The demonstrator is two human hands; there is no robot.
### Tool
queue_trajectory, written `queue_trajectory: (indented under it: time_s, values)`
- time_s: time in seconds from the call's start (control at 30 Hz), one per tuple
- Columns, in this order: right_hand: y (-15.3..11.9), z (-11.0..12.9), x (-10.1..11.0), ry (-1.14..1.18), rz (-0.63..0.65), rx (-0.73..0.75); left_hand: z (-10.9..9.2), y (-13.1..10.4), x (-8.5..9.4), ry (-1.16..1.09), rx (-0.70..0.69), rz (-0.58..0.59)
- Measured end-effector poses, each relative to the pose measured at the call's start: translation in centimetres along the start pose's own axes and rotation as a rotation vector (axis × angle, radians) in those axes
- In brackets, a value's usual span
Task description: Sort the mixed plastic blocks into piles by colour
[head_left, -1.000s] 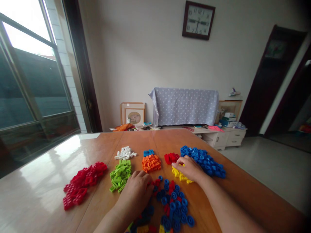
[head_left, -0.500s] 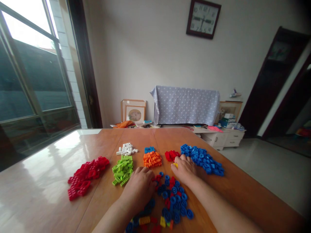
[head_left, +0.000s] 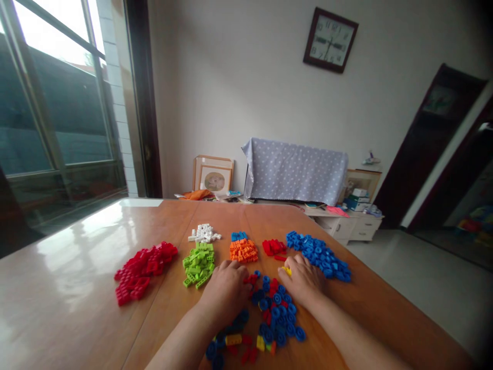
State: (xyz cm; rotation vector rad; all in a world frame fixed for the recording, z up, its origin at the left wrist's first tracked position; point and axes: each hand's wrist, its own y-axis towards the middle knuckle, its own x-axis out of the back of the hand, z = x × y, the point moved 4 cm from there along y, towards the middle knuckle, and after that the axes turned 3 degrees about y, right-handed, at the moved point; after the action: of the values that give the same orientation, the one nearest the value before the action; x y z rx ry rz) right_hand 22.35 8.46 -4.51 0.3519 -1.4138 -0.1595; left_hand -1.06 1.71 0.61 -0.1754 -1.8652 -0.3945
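Observation:
A mixed pile of blue round bricks with red and yellow bricks among them lies in front of me. My left hand rests at the pile's left edge, fingers curled down, beside small red bricks. Its fingertips are hidden, so what they hold does not show. My right hand is beyond the pile's right side, with a yellow brick between thumb and fingers. Just past it, a single red brick lies near a small red pile.
Sorted piles stand around: dark red bricks, lime green bricks, white bricks, orange bricks with blue bricks behind, and blue bricks at right. The wooden table ends at its right edge, above the floor.
My right hand has drawn back a little from the small red pile, keeping the yellow brick. A lone red brick now shows in front of that pile. The camera view has shifted slightly.

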Motion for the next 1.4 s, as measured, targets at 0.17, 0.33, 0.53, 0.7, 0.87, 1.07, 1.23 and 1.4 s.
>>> queue_trajectory:
  time_s: [0.17, 0.33, 0.53, 0.7, 0.87, 1.07, 1.23, 1.4]
  values:
    - [0.3, 0.0, -0.4, 0.038, 0.003, -0.008, 0.2, 0.0, 0.1, -0.001, 0.03, 0.009]
    - [0.5, -0.2, -1.0, 0.063, 0.011, 0.002, 0.4, 0.0, -0.1, 0.0, 0.03, 0.008]
    - [1.2, -0.5, -1.4, 0.088, 0.151, 0.026, 0.1, -0.1, 0.0, 0.016, 0.023, 0.017]
    - [1.4, -0.7, -1.5, 0.08, 0.172, -0.018, 0.1, 0.0, -0.1, 0.016, 0.018, 0.011]
    - [1.1, -0.6, -1.3, 0.085, 0.086, -0.017, 0.3, 0.0, -0.3, 0.018, 0.021, 0.005]
    - [1.8, -0.8, -1.7, 0.058, 0.183, -0.045, 0.7, 0.2, -1.0, -0.002, 0.021, 0.019]
    - [1.8, -0.8, -1.9, 0.071, 0.191, -0.056, 0.6, 0.2, -1.3, -0.008, -0.008, -0.009]
    - [1.7, -1.5, -1.8, 0.155, 0.159, -0.083, 0.4, 0.1, -0.8, -0.019, 0.015, 0.009]
